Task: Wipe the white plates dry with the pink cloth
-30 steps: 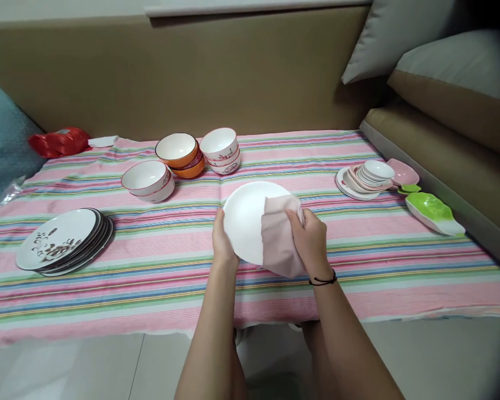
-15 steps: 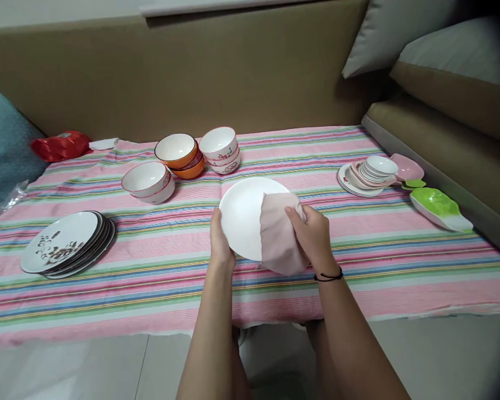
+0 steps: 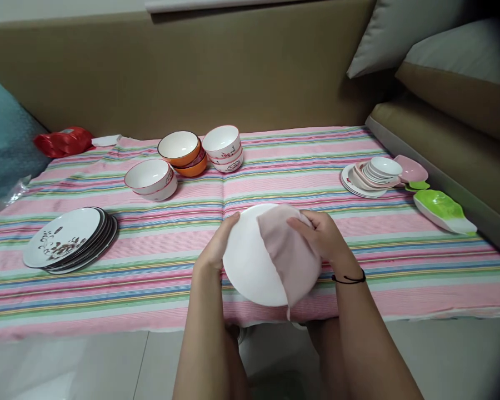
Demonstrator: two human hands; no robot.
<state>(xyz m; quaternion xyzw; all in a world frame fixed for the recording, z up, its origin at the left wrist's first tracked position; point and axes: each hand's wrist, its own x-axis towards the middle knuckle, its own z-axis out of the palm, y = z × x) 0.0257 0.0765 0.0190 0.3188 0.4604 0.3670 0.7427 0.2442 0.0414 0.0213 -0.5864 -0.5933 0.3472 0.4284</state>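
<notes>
A round white plate (image 3: 250, 261) is held up over the front part of the striped cloth. My left hand (image 3: 216, 244) grips its left rim, thumb on top and the other fingers hidden beneath. A pale pink cleaning cloth (image 3: 289, 250) lies across the plate's right half, one corner hanging past the near rim. My right hand (image 3: 323, 236), with a black cord on the wrist, is closed on the cloth at the plate's upper right rim, thumb on top.
Patterned plates (image 3: 66, 239) are stacked at the left. Behind them stand white bowls (image 3: 150, 180), orange bowls (image 3: 179, 150) and more white bowls (image 3: 223, 147). Small dishes (image 3: 375, 175) and a green leaf-shaped dish (image 3: 441, 208) sit right. A red bundle (image 3: 62, 141) lies back left.
The plate has come nearer to me and its face has turned. My right hand has shifted right and slightly down with the cloth, which now drapes over the right rim.
</notes>
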